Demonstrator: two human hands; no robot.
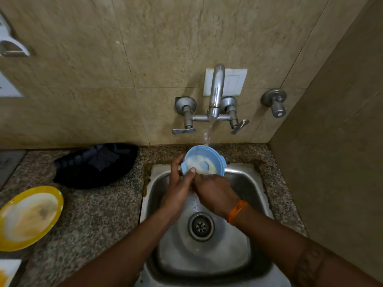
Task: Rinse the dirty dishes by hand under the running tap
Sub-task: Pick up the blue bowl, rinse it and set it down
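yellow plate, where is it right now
In the head view the yellow plate lies on the counter at the far left, left of the sink and in front of a black tray.

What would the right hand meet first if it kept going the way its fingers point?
Most likely the left hand: the right hand points up-left and its fingertips already seem to touch it, below the blue bowl. Depth there is unclear.

The bowl (204,160) is light blue plastic, round, with small rim tabs. It is tilted, opening toward the camera, above the sink's (244,241) rear edge. Whitish-yellow residue coats its inside. The tap (216,94) stream (207,135) strikes its upper rim. A soiled yellow plate (29,216) lies flat on the counter, well left.
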